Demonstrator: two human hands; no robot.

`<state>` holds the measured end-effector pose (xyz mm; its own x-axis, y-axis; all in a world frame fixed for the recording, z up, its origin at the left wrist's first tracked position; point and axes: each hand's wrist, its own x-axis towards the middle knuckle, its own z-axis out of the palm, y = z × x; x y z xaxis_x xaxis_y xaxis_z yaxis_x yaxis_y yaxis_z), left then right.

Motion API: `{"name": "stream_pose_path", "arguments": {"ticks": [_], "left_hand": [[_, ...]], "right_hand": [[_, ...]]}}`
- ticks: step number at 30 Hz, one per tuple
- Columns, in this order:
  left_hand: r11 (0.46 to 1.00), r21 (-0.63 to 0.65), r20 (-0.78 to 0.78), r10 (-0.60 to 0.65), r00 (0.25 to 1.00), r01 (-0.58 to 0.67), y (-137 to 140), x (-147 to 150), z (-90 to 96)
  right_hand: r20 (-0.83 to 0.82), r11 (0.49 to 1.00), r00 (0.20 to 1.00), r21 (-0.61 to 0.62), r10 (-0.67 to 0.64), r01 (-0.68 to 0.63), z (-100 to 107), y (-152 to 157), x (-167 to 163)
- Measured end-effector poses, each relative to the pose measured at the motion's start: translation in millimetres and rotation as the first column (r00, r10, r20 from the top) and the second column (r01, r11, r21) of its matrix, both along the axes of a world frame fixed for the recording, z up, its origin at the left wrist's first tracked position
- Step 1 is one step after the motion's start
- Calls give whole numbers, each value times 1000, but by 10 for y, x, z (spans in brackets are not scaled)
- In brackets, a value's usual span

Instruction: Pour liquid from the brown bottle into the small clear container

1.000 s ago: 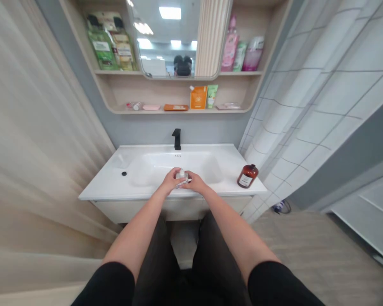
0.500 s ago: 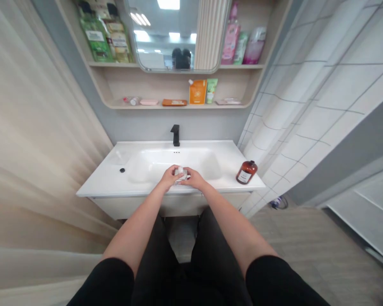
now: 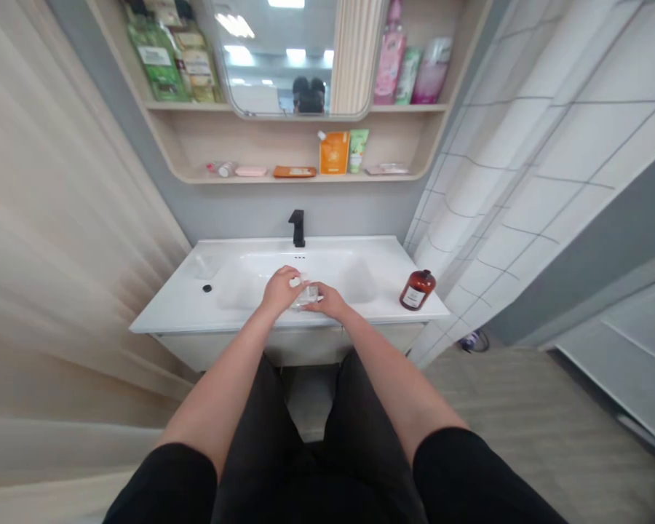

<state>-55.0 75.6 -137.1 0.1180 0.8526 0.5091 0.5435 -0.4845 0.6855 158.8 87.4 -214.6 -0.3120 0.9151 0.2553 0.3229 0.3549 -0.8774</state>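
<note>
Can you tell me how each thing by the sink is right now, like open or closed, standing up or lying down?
left hand: on top of the small clear bottle.
right hand: gripping the bottle's side.
small clear bottle: upright at the sink's front edge.
brown bottle: standing, capped, untouched.
black faucet: no water visible.
sink: basin looks dry.

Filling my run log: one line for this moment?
left hand: on bottle | right hand: on bottle | place: sink front edge

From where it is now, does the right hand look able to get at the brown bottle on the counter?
Probably yes. The brown bottle stands alone on the counter to the right of the right hand, with bare white surface between them. That hand first has to let go of the small clear bottle.
</note>
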Motion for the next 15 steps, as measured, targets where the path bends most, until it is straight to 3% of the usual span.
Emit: {"name": "stream_pose_path", "arguments": {"ticks": [5,15], "left_hand": [[993,-113,-88,-25,996,15,20,-41,194],[987,-159,-35,35,999,-40,68,-47,235]], "right_hand": [[11,999,1000,-23,-28,29,-21,19,-6],[27,1000,999,-17,-25,25,-29,29,11]]}}
